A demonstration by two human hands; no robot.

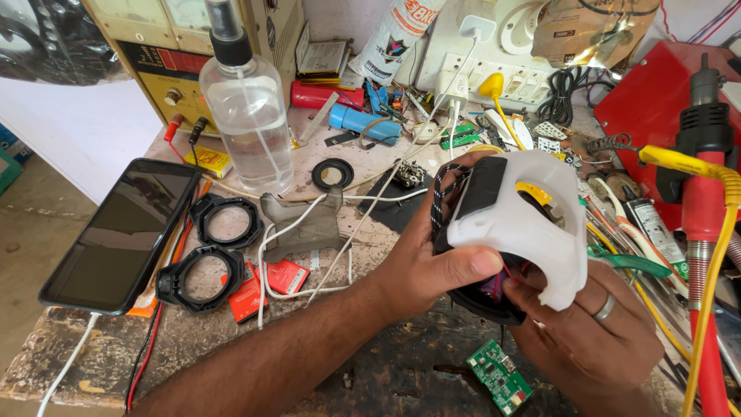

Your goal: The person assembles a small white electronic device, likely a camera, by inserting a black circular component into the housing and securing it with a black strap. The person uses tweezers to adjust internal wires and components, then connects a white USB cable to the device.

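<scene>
Cluttered with wires and tools, a scarred worktop (386,371) is seen near its front edge, where a white plastic housing (525,224) is clasped by the left hand (432,262) and cupped from below by the right hand (587,324). Clear liquid part-fills a spray bottle (247,116) toward the back. A phone (123,232) is propped at the left edge, beside two black rings (208,247).

- You are in a small electronics repair workshop.
- Your scarred, stained counter (93,347) is strewn with loose wires and small parts.
- A bare green circuit board (500,377) lies near you.
- A yellow bench power supply (166,73) and a wall switchboard (502,73) stand behind.
- A red hot-air tool (704,177) stands at your right.
</scene>
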